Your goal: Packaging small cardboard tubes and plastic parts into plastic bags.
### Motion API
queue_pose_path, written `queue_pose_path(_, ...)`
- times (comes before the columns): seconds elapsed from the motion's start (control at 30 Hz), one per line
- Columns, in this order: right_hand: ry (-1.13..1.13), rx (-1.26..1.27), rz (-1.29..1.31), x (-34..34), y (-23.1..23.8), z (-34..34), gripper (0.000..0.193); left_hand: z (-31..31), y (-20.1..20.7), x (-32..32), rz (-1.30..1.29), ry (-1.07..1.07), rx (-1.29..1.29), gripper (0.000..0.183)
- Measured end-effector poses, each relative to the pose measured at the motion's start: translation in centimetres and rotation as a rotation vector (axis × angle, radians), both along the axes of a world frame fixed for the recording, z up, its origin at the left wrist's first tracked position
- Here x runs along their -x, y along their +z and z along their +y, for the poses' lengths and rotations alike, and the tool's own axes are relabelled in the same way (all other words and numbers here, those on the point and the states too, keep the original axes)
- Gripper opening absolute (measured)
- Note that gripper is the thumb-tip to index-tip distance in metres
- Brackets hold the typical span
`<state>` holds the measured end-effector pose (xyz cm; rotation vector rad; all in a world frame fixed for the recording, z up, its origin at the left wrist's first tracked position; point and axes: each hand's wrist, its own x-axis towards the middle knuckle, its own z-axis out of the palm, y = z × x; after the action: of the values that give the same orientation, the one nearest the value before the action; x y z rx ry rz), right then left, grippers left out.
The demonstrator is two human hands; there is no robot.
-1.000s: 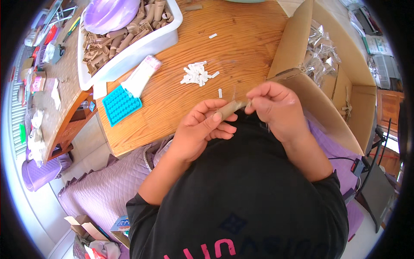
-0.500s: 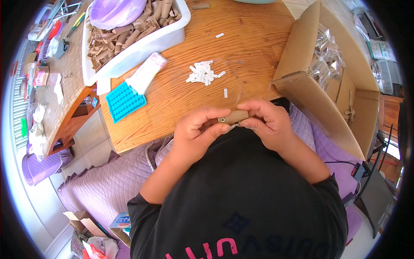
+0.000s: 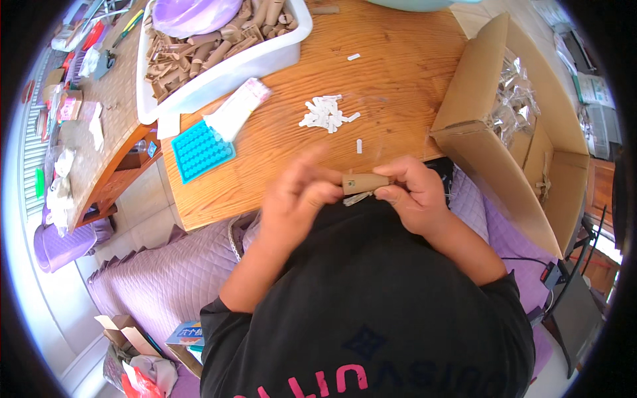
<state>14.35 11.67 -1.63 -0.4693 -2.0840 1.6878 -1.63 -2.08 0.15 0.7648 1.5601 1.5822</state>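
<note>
A short brown tapered plastic tube with a small dark hole near its left end lies crosswise close to my body. My right hand is closed on its right end, thumb and fingers pinching it. Below the tube sticks out a thin pale piece, too small to make out. My left hand is at the tube's left end, smeared by motion; whether its fingers grip the tube is unclear. Beyond my hands, small white strips are heaped on the wooden table, and a single white strip lies nearer.
A white bin of brown plastic parts with a purple bowl stands back left. Before it lie a turquoise ridged tray and a white packet. An open cardboard box holding clear-wrapped pieces is at right.
My left fingers have shifted and blurred at the tube's left end, exposing more of it. The right hand keeps its pinch. The whole view has shifted slightly.
</note>
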Motion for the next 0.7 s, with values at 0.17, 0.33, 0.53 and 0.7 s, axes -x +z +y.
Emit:
queue_pose_path(0.17,-0.070,0.301,0.094,0.2,-0.6,0.3,0.021,-1.1,-2.0,8.9,0.904,0.669,0.446,0.043)
queue_pose_path(0.33,-0.066,0.490,0.111,0.9,-0.5,0.2,0.021,-0.8,-2.7,13.4,1.001,0.579,0.762,0.047)
queue_pose_path(0.53,-0.035,0.537,0.087,1.0,-0.5,0.1,0.021,-0.9,-3.2,15.1,0.887,0.574,0.796,0.041)
queue_pose_path(0.7,-0.028,0.539,0.082,1.1,-0.3,0.0,0.021,-1.8,-4.1,16.0,0.757,0.475,0.677,0.027)
